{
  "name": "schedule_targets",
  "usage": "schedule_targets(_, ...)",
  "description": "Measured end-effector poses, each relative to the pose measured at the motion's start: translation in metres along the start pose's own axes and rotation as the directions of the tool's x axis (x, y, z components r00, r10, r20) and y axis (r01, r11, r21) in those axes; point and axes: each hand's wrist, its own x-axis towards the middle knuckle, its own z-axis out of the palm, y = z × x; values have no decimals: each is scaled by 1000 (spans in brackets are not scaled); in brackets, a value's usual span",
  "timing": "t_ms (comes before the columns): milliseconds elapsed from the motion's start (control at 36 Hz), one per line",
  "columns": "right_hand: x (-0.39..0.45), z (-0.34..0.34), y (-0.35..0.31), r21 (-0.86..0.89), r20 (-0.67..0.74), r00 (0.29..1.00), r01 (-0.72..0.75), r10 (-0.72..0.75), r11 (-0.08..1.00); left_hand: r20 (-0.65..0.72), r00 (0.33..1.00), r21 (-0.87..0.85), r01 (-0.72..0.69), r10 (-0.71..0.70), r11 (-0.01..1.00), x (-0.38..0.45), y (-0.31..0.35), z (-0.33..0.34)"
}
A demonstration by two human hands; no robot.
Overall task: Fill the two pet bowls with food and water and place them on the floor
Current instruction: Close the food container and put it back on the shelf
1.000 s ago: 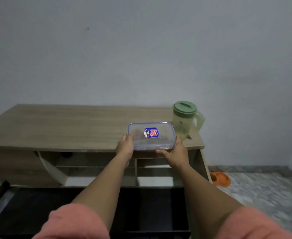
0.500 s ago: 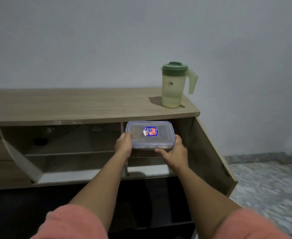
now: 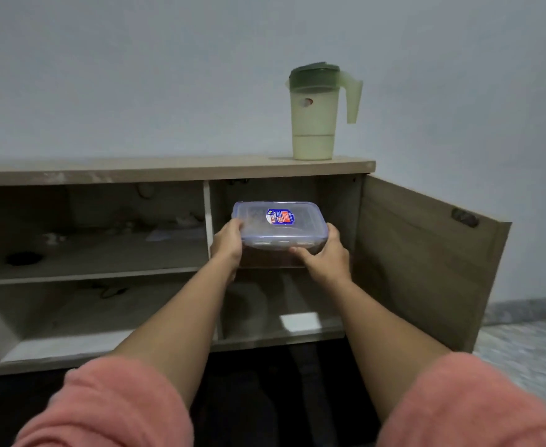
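The food container [image 3: 278, 224] sits clamped between your two hands: your left hand [image 3: 227, 245] wraps its near-left corner, your right hand [image 3: 325, 253] cups the near-right corner from below, lid closed and label up. A second ago you held it at the countertop's front edge; now it is lower, in front of the upper right compartment of the cabinet [image 3: 175, 171], whose door [image 3: 426, 262] stands open (whether it rests on the shelf yet, you cannot tell from here). That reads as putting the food away, so the feeding half looks finished. The water jug [image 3: 313, 114] is on the countertop, well apart. No bowl shows now, so check the water bowl next.
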Motion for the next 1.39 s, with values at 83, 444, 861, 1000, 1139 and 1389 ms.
schedule_targets(83,8,4,7,-5,-15,1000,-17,17,1000,25,1000,-7,-3,4,1000,8,0,4)
schedule_targets(444,68,27,21,-24,47,994,-101,102,995,15,1000,40,15,-15,999,74,-13,14)
schedule_targets(861,91,54,49,-33,62,994,-92,94,995,-4,994,86,113,-113,990,120,-31,15)
schedule_targets(1000,96,55,53,-50,58,995,-80,83,995,22,990,48,140,-141,989,124,-36,14)
schedule_targets(1139,98,56,56,-63,59,995,-79,83,995,52,988,26,143,-144,989,126,-38,16)
schedule_targets(1389,101,58,54,-55,94,991,-89,94,995,23,990,86,134,-136,987,129,-37,17)
